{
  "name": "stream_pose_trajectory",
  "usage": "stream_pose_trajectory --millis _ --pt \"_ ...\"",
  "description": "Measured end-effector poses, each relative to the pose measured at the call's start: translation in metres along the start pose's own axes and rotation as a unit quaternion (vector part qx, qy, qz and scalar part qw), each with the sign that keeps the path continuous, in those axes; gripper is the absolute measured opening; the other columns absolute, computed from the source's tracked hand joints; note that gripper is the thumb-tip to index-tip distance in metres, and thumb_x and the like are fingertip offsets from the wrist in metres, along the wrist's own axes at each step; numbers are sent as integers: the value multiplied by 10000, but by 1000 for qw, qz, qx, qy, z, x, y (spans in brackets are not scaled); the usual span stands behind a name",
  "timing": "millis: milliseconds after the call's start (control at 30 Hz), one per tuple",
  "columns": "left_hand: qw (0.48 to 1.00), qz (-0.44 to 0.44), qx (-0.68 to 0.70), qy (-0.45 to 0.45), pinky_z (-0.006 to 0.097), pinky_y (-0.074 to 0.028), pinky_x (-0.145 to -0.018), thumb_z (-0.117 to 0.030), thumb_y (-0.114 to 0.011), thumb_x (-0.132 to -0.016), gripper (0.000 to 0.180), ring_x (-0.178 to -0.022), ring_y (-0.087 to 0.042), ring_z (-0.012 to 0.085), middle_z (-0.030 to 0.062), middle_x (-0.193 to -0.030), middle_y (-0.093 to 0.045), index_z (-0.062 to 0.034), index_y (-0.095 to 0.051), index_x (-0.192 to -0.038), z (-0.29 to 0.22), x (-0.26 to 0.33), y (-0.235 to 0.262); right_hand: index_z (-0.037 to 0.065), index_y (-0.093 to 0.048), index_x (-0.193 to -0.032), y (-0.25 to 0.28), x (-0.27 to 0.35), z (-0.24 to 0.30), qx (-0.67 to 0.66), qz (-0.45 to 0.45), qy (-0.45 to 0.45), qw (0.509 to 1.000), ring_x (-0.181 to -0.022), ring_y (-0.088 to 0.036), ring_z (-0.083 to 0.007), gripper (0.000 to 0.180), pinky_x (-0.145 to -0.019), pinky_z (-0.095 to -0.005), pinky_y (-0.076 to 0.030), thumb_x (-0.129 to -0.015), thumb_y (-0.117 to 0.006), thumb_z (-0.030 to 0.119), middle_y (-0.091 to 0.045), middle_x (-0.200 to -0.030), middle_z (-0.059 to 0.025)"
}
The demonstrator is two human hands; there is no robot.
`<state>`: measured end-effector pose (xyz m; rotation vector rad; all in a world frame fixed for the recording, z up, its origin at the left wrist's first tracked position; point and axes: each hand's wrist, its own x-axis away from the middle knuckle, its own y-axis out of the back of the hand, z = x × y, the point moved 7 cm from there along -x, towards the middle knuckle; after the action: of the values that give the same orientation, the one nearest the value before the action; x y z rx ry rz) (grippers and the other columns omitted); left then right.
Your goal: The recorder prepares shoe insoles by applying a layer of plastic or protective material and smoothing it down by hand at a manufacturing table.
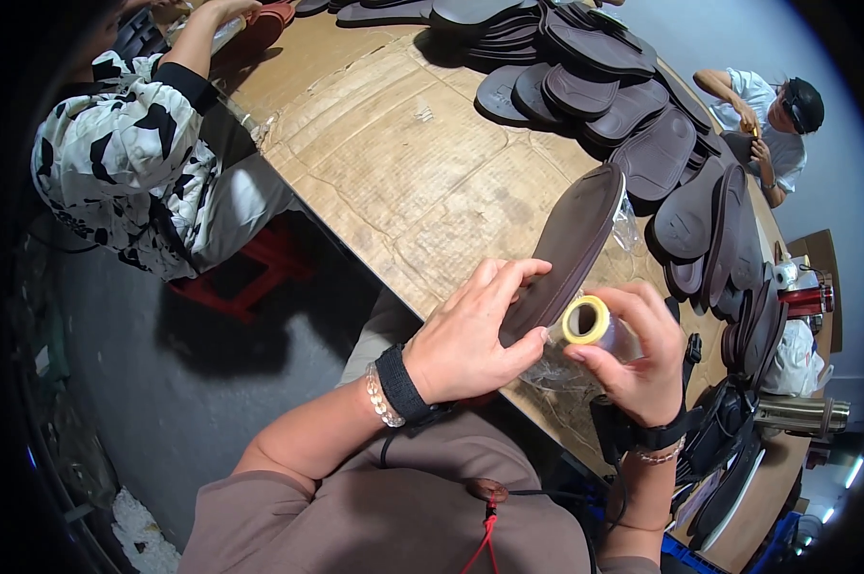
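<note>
A dark brown shoe sole [574,244] stands tilted on its edge over the table's near side, its far end raised. My left hand [475,335] grips its near end, thumb on one side and fingers on the other face. Close beside it, my right hand [642,349] is closed round a small roll of clear film [586,320] with a yellow core, the open end of the core toward me. Clear film [625,225] clings to the sole's right side, and more crumpled film lies below the roll. Where the film joins the roll is hard to make out.
Stacks of brown soles [654,153] line the far and right sides of the cardboard-covered table [384,182]. At left sits a person in a patterned top [126,163] by a red stool [250,277]; another person [772,124] works at right. A metal flask [803,414] lies at the right.
</note>
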<state>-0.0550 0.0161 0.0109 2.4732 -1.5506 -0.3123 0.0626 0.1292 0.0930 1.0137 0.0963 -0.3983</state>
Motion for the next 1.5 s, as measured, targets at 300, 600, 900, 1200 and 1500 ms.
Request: stream_pose_trajectory --millis 300,600,900,1200,1500 --pt "1000 -3 -15 -11 379 -532 -943 -163 -716 -897 624 -1096 -618 278 154 -1247 -536 -101 -473 -1468 -4 -1 -2 2 -692 -1108 9 -4 -9 112 -187 -3 976 -862 -653 -286 546 -737 -363 -530 -648 -958 128 -641 -984 -135" --pt "999 -6 -34 -14 377 -529 -941 -160 -708 -894 627 -1081 -615 279 163 -1238 -534 -97 -467 -1469 -4 -2 -2 18 -690 -1124 5 -2 -6 146 -204 8 968 -861 -642 -314 554 -739 -390 -526 -657 -954 154 -630 -989 -148" --pt "995 39 -95 6 401 -528 -995 -274 -716 -867 714 -1130 -620 323 227 -1293 -529 -57 -424 -1482 -4 -31 3 4 -660 -1123 1 2 -9 148 -199 7 969 -873 -632 -343 558 -748 -424 -516 -672 -935 182 -619 -989 -165" --pt "995 85 -52 22 395 -533 -964 -333 -781 -833 795 -1121 -614 299 220 -1324 -541 -57 -436 -1493 0 -46 1 3 -646 -1180 1 -2 -25 74 -115 -23 990 -924 -667 -334 586 -804 -410 -538 -716 -914 240 -673 -1043 -168" --pt "999 34 16 4 352 -560 -863 -278 -828 -799 781 -1076 -634 245 151 -1286 -580 -80 -500 -1480 3 -40 5 3 -675 -1135 -7 -3 -42 -54 -58 -45 996 -843 -658 -261 513 -740 -335 -521 -715 -920 167 -669 -966 -119"
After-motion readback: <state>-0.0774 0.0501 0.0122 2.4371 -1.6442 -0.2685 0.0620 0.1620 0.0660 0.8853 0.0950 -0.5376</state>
